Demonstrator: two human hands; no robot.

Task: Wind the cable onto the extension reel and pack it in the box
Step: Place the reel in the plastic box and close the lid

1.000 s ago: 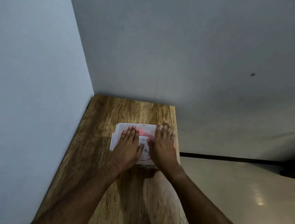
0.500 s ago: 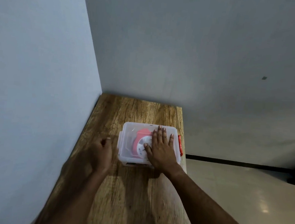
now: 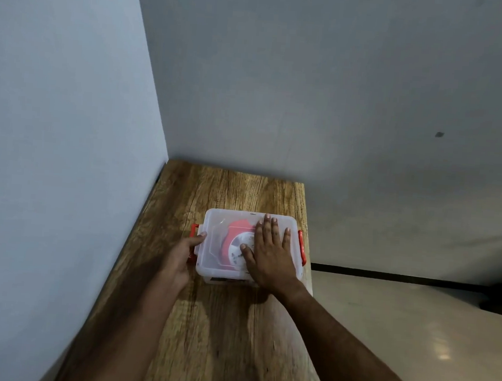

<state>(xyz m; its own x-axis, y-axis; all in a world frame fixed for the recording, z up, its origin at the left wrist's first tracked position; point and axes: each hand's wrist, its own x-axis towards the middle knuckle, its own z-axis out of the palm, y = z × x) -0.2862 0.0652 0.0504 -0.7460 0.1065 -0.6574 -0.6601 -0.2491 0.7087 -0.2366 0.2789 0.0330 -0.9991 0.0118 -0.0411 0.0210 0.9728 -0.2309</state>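
You face a wooden table (image 3: 220, 332) pushed into a room corner. A pale blue-grey wall (image 3: 52, 144) runs along the table's left edge, and a grey wall (image 3: 341, 92) stands behind it. Right of the table, a glossy cream floor (image 3: 412, 338) reflects lamp light, edged by a dark baseboard (image 3: 387, 273).

plain indoor room, likely a home, narrow wood-grain laminate tabletop (image 3: 227, 323) pushed into a corner, bare pale grey painted walls (image 3: 311, 90), glossy cream tiled floor (image 3: 412, 338), dark skirting strip (image 3: 387, 274)
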